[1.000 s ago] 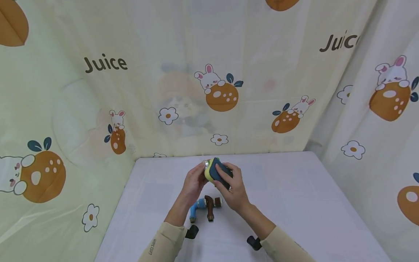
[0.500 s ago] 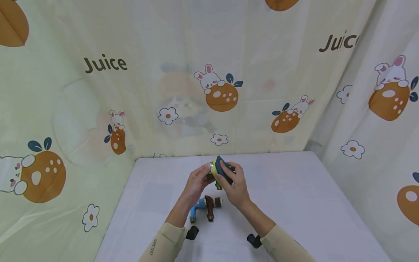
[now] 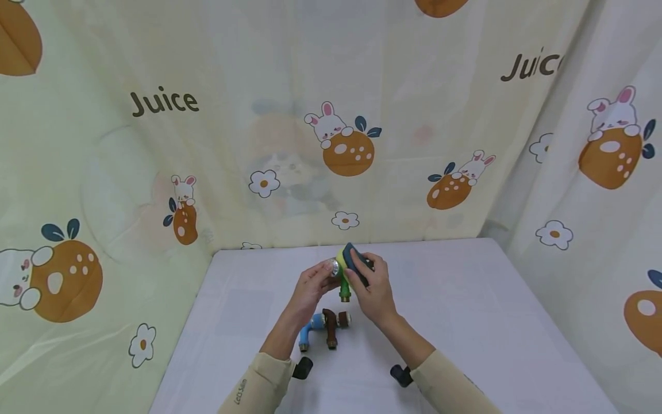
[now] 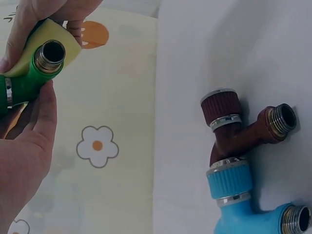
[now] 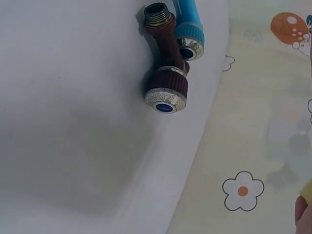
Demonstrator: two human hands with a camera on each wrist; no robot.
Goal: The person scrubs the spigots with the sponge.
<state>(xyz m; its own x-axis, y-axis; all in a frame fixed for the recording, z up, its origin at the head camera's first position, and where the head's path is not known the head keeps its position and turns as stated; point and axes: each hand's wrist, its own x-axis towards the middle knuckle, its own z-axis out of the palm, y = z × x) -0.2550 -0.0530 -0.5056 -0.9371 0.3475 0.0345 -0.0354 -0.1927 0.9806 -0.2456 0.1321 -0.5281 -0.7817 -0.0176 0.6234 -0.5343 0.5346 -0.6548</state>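
Note:
Above the far part of the table, my left hand (image 3: 309, 287) grips a green tap (image 3: 345, 291) by its knob end, with the threaded outlet pointing down. My right hand (image 3: 376, 290) holds a yellow sponge with a dark blue scouring side (image 3: 357, 265), pressed to the tap's body. In the left wrist view the green tap (image 4: 30, 87) shows its threaded mouth, and the yellow face of the sponge (image 4: 69, 45) lies behind it. Only a fingertip of the right hand (image 5: 304, 218) and a sponge corner (image 5: 307, 192) enter the right wrist view.
A blue tap (image 3: 305, 336) and a brown tap (image 3: 330, 331) lie side by side on the white-covered table (image 3: 465, 322), nearer me than the hands. Black wrist cameras (image 3: 302, 368) sit at both sleeves. A patterned curtain (image 3: 393, 201) hangs behind the table.
The sponge has turned more upright and slid right along the tap. The green tap's outlet, hidden a second ago, now shows below the hands. Both hands have shifted slightly right.

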